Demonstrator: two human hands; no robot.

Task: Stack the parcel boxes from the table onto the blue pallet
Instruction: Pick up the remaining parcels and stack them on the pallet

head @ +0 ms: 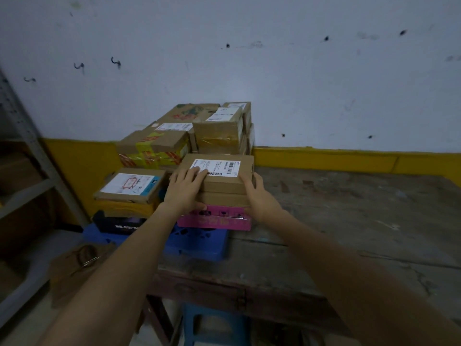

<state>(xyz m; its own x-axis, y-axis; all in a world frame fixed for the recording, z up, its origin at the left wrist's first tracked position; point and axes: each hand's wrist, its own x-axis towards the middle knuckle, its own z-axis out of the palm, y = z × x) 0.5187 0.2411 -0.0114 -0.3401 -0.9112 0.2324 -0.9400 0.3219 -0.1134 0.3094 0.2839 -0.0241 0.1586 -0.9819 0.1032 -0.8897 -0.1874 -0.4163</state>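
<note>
Along the pale wall with its yellow base band, a worn wooden table [349, 208] fills the right side. Blue plastic pallet [199, 243] sits at its left end, loaded with parcels. Rear tier: a large printed brown carton [182, 113], a tall tape-wrapped brown box [219, 131], and a brown box with yellow and red tape [154, 148]. Front left pile: a flat box with a white and blue label [129, 186] above a black box [117, 223]. Front right pile: a pink flat box [214, 221] on the pallet, a plain brown box [224, 198] on it, and on top a flat brown cardboard parcel box [224, 181] bearing a white barcode label. Left hand [184, 188] clasps this top box's left end, fingers laid over the lid and label, thumb down at the front near the pink box. Right hand [257, 196] grips the right end, fingers curled round the edge. Blue stool [214, 323] stands under the table.
</note>
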